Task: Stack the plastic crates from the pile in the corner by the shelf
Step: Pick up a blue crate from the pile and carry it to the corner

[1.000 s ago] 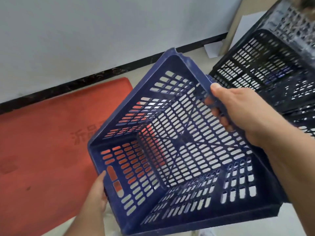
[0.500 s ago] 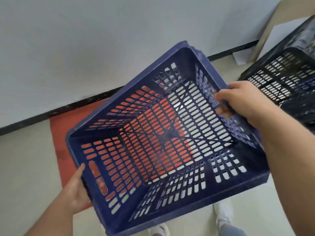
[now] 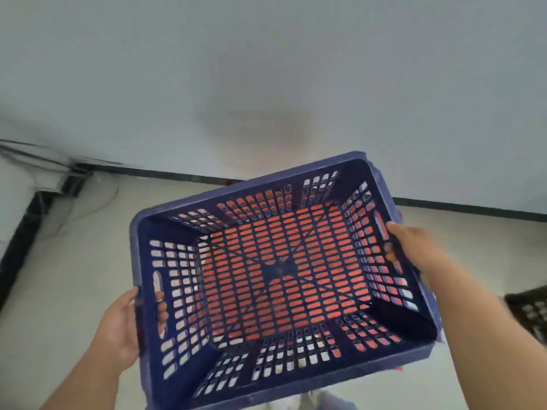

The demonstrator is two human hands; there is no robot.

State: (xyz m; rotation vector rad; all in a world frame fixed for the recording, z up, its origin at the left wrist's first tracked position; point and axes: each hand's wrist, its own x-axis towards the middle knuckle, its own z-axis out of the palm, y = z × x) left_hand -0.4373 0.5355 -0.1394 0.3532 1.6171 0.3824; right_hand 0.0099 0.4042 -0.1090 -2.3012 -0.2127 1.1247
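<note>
Holding one blue crate (image 3: 281, 270) mid-frame, open side up: left hand (image 3: 118, 324) and right hand (image 3: 414, 250) each curl through a side handle slot. Perforated walls, red mat (image 3: 281, 294) showing through. One dark crate (image 3: 529, 312) at right edge.

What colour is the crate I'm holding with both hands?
Dark blue crate, with slotted walls and base; red shows through the slots. Head view shows it.

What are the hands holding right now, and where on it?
Both hands hold the blue crate by its two short end walls: the left hand with fingers through the handle slot, the right hand gripping the opposite end's rim.
</note>
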